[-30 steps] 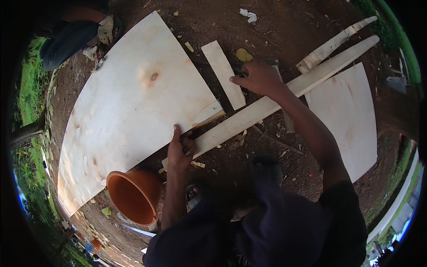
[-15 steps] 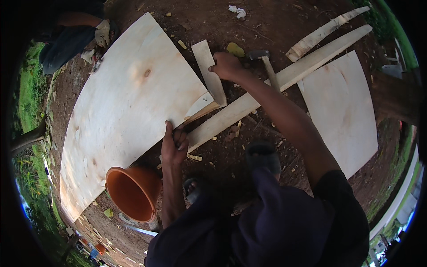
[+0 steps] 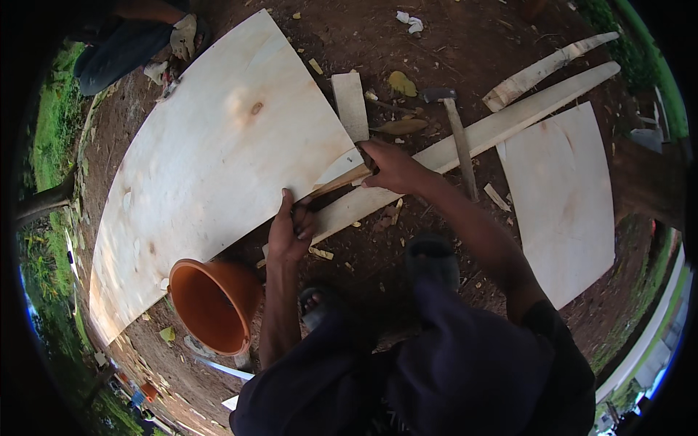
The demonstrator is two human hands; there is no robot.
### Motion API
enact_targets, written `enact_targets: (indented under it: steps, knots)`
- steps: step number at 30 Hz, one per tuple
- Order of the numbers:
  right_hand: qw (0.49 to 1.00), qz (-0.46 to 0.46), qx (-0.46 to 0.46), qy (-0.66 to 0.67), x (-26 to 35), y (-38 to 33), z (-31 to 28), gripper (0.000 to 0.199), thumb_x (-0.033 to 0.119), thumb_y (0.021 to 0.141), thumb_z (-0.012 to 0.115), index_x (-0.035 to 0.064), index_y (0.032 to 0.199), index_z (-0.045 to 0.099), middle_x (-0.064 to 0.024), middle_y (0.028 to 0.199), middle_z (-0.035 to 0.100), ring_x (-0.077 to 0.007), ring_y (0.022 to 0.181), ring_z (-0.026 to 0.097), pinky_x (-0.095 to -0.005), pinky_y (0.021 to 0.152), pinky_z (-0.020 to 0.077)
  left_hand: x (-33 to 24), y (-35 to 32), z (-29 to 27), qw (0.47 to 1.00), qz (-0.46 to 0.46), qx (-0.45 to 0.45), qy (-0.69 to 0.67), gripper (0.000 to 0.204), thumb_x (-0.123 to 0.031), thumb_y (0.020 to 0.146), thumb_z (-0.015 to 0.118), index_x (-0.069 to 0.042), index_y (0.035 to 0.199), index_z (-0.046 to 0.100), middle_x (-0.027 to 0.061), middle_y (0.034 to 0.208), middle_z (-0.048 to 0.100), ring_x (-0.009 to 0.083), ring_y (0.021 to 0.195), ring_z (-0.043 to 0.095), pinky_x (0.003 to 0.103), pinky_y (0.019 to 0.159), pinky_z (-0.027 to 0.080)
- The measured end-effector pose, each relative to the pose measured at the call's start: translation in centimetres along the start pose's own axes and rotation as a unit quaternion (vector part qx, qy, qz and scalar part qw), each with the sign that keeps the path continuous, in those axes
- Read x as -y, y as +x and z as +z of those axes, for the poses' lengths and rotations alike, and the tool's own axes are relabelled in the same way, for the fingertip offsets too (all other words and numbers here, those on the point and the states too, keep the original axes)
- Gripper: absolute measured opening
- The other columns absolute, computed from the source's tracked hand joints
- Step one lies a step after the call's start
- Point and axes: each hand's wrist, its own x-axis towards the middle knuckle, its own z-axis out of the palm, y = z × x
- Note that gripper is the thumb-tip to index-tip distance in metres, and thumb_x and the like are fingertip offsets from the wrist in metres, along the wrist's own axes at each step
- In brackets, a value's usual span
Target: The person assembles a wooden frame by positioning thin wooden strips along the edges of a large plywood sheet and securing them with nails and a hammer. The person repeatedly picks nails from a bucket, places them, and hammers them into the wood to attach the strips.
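Observation:
A large pale plywood sheet (image 3: 218, 145) lies at the left, with a nail (image 3: 349, 159) showing near its right corner. My left hand (image 3: 291, 232) is closed on its near edge, thumb on top and fingers curled below. At the right corner my right hand (image 3: 396, 168) is closed on the sheet's end, where a narrow wooden strip (image 3: 338, 183) runs along the underside; the exact grip is partly hidden. Beyond that corner, a short board (image 3: 350, 105) lies partly covered by the sheet. A long plank (image 3: 502, 131) passes beneath my right forearm.
A hammer (image 3: 459, 138) rests across the plank. Another plywood piece (image 3: 563, 196) lies at the right, below a rough wood slab (image 3: 545, 71). An orange bucket (image 3: 211, 305) stands by the sheet's near edge. Another person's gloved hand (image 3: 183, 38) is at the far left.
My right hand has let go of the short board and come nearer, onto the sheet's right corner. The short board now lies more upright in view. My left hand keeps its hold.

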Motion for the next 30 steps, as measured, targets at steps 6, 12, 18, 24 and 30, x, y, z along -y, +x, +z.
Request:
enact_targets:
  steps: [6,12,18,24,30]
  knots:
    - [1.000,-0.002,0.003,-0.005,0.1,1.8,-0.6,0.053,0.011,0.077,0.083,0.0012,0.122,0.058,-0.0152,0.102,0.064,-0.0305,0.092,0.063,-0.0425,0.081,0.0493,-0.6,-0.9,-0.1,1.000,-0.011,-0.010,-0.008,0.054,-0.051,0.102,0.055,0.002,0.095,0.060,-0.0056,0.055,0.019,0.0077,0.048,0.021,0.024,0.041,0.021]
    - [1.000,0.005,0.016,0.003,-0.6,2.2,-0.6,0.050,0.011,0.075,0.083,0.0006,0.118,0.058,-0.0164,0.098,0.065,-0.0322,0.091,0.063,-0.0428,0.080,0.0489,-0.2,-0.8,-0.8,0.999,-0.036,-0.017,0.011,0.047,-0.047,0.101,0.061,0.000,0.092,0.058,-0.0064,0.055,0.019,0.0080,0.048,0.020,0.025,0.041,0.021]
    - [0.999,0.002,0.004,0.033,-1.3,2.2,-0.2,0.048,0.010,0.076,0.081,0.0001,0.118,0.058,-0.0186,0.102,0.066,-0.0330,0.092,0.065,-0.0426,0.081,0.0495,1.7,-1.9,-2.1,0.996,0.035,-0.078,0.008,0.036,-0.042,0.097,0.067,-0.009,0.087,0.056,-0.0062,0.057,0.024,0.0078,0.050,0.024,0.025,0.045,0.022]
    - [0.997,0.056,0.025,0.046,-0.7,2.3,-0.7,0.049,0.009,0.078,0.080,0.0005,0.121,0.059,-0.0178,0.108,0.066,-0.0290,0.093,0.065,-0.0394,0.083,0.0496,0.3,-0.8,-2.4,0.979,0.062,-0.098,-0.166,0.040,-0.034,0.094,0.074,-0.018,0.074,0.042,-0.0064,0.058,0.025,0.0089,0.051,0.025,0.027,0.047,0.022]
    - [0.998,0.050,0.015,-0.039,0.9,1.9,-0.5,0.068,0.011,0.078,0.083,0.0061,0.138,0.053,-0.0106,0.116,0.064,-0.0228,0.107,0.061,-0.0389,0.092,0.0487,1.2,-3.6,-2.9,0.978,0.125,-0.160,-0.038,0.036,-0.029,0.100,0.065,-0.018,0.075,0.042,-0.0053,0.061,0.030,0.0091,0.052,0.028,0.027,0.047,0.024]
